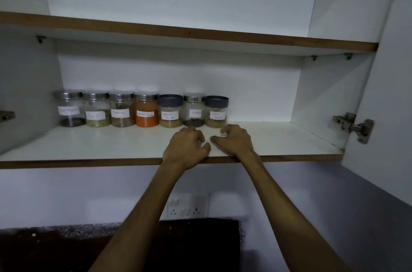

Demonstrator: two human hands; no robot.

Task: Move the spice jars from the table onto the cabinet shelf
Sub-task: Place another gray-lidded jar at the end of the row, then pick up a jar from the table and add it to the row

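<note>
Several labelled spice jars stand in a row at the back of the lower cabinet shelf (278, 140), from a steel-lidded jar (69, 108) at the left to a dark-lidded jar (216, 112) at the right. An orange-powder jar (146, 110) stands mid-row. My left hand (186, 147) rests on the shelf's front part, fingers loosely curled, holding nothing. My right hand (234, 139) lies beside it, just in front of the rightmost jar, fingers apart and empty. Neither hand touches a jar.
An upper shelf (200, 34) runs above. The open cabinet door (388, 93) with its hinge (354, 125) stands at the right. A wall socket (188, 206) sits below the shelf, above a dark countertop (55, 247).
</note>
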